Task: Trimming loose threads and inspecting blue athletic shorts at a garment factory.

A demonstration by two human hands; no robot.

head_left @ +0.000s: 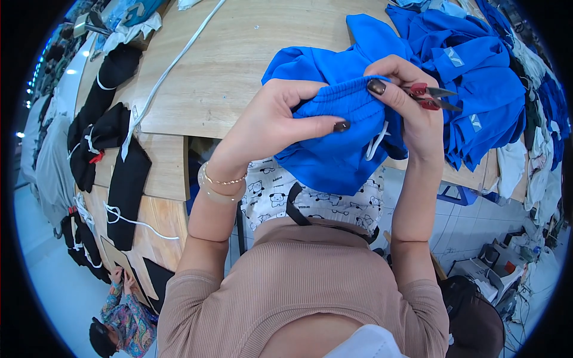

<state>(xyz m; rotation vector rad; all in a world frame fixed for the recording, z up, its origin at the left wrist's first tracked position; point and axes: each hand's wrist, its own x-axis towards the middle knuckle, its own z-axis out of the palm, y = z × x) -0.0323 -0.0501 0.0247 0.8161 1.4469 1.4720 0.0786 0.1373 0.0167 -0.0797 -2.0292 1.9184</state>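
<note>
Both hands hold a blue garment [334, 156] up by its gathered elastic waistband [343, 95], above the near edge of the table. My left hand [280, 113] pinches the band between thumb and fingers on its left side. My right hand [409, 101] grips the band's right end with thumb and forefinger. Small thread snips [427, 95] with red handles and dark blades stick out from that same hand, pointing right. A white drawstring [377, 142] hangs from the garment below the right thumb. The other fingers of the right hand are partly hidden.
On the right lies a pile of blue garments [471, 77]. Black rolled bundles [128, 197] with white ties lie at the left, beside a long white strip [170, 71] across the wooden table [239, 53]. Another person [128, 316] works at lower left. A dark chair [474, 316] stands lower right.
</note>
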